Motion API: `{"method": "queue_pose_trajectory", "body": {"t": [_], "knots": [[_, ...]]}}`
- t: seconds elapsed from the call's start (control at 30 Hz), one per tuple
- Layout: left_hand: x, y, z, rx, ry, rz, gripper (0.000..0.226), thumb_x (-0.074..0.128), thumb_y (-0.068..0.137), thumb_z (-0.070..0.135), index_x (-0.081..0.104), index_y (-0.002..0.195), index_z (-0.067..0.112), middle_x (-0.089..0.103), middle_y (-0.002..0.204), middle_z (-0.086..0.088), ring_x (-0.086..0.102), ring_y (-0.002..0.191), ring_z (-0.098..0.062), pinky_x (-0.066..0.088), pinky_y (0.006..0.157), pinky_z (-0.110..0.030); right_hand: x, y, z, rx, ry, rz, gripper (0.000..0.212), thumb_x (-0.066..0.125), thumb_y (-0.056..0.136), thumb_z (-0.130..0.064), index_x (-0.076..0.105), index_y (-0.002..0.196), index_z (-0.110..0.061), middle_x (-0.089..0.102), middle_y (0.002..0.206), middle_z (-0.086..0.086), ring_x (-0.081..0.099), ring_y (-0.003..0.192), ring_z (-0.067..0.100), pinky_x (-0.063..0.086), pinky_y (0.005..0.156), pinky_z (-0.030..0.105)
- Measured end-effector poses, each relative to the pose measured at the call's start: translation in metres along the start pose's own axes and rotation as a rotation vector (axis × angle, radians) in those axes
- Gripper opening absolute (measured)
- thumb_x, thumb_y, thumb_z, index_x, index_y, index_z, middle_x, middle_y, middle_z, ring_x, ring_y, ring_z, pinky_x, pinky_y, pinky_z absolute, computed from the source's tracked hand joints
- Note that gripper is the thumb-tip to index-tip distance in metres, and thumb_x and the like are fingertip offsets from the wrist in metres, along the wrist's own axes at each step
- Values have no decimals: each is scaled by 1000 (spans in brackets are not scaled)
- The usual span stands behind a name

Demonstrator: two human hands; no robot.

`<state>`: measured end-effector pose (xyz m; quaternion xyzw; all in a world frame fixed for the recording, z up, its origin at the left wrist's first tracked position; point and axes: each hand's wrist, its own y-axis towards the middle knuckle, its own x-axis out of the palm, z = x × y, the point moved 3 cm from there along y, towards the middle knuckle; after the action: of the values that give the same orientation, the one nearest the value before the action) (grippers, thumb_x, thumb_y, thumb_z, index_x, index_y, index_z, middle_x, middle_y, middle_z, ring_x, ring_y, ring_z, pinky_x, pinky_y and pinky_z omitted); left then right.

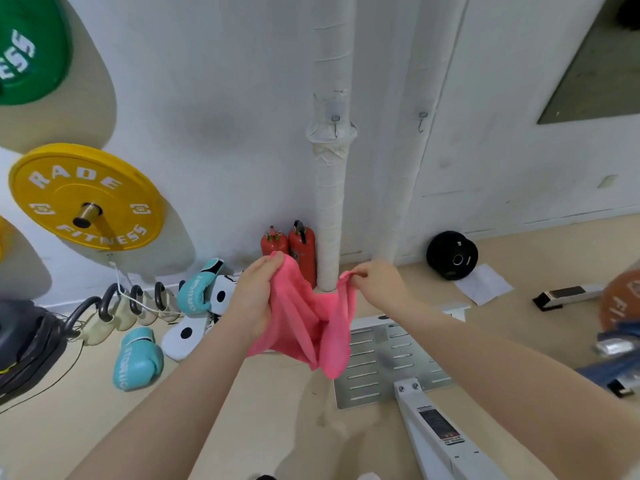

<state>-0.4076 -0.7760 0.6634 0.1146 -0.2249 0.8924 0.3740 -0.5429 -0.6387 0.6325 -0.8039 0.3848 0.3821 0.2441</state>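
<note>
My left hand (254, 299) bunches pink cloth (304, 327) at its top edge, right hand (372, 280) pinches other corner; cloth hangs between them, just before white pipe (332, 202), long edge running left-right, sagging mid-span

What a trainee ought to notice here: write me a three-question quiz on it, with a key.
1. True or false: the left hand and the right hand both hold the pink cloth.
2. What stands just left of the white wrapped pipe? A: two red fire extinguishers. B: a bucket. C: a chair.
3. What colour is the weight plate lettered RADE?

Key: 1 true; 2 A; 3 yellow.
</note>
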Motion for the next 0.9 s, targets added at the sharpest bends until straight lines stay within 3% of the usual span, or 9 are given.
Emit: {"method": "queue_pose_trajectory", "body": {"t": [0.1,0.2,0.3,0.43,0.53,0.6,0.67,0.83,0.9], "knots": [[-4,15,5,7,27,-7,16,56,91,16,61,77,11,64,59,1,61,49,-4,49,46,-16,1,6,-10,-272,-329,33,29,48,88,-20,73,102,-17,59,116,12,52,111,29,44,91,35],[-10,37,7,-20,66,-21,14,56,91,19,64,82,11,65,70,-1,62,58,-8,52,50,-18,5,-1,-31,-556,-486,-246,31,40,92,-16,66,102,-4,61,114,12,54,100,27,41,85,34],[-13,61,12,-10,153,-48,16,53,93,23,63,86,14,62,83,-3,58,73,-11,53,60,-20,0,-5,-60,-530,-347,-424,21,40,93,-5,59,100,-3,60,93,2,41,80,13,29,61,17],[-8,85,28,34,288,-149,20,45,97,25,61,87,18,58,84,-6,53,78,-17,46,69,-27,-8,9,-102,-518,-225,-444,24,39,92,-4,60,104,-4,54,81,-5,42,80,8,27,61,16],[-5,98,39,46,307,-224,20,45,97,23,63,87,19,57,84,-10,48,82,-22,40,71,-31,-19,31,-129,-494,-62,-303,14,57,87,-15,66,96,-9,59,73,-7,46,66,-2,31,62,14],[-4,105,45,24,247,-272,21,49,95,14,65,82,19,66,77,-4,59,74,-18,48,68,-28,-24,51,-139,-429,50,-141,11,66,83,-24,68,83,-13,52,62,-13,49,62,-4,32,60,13],[-2,110,51,-2,183,-322,20,53,89,4,66,81,17,70,68,0,65,61,-12,54,59,-22,-21,72,-142,-322,146,-15,22,68,82,-31,62,64,-20,49,58,-9,46,58,2,34,57,15],[-10,130,67,15,141,-345,31,52,86,-4,71,73,17,71,62,1,66,54,-9,52,49,-18,-2,102,-154,-214,135,54,41,67,82,-35,44,50,-21,39,50,-5,41,52,7,31,55,25],[-18,141,75,30,137,-358,27,49,89,-1,70,81,14,72,65,2,67,58,-7,52,51,-16,1,112,-157,-173,134,78,42,65,82,-37,44,52,-17,38,50,-3,40,56,13,33,58,31]]}}
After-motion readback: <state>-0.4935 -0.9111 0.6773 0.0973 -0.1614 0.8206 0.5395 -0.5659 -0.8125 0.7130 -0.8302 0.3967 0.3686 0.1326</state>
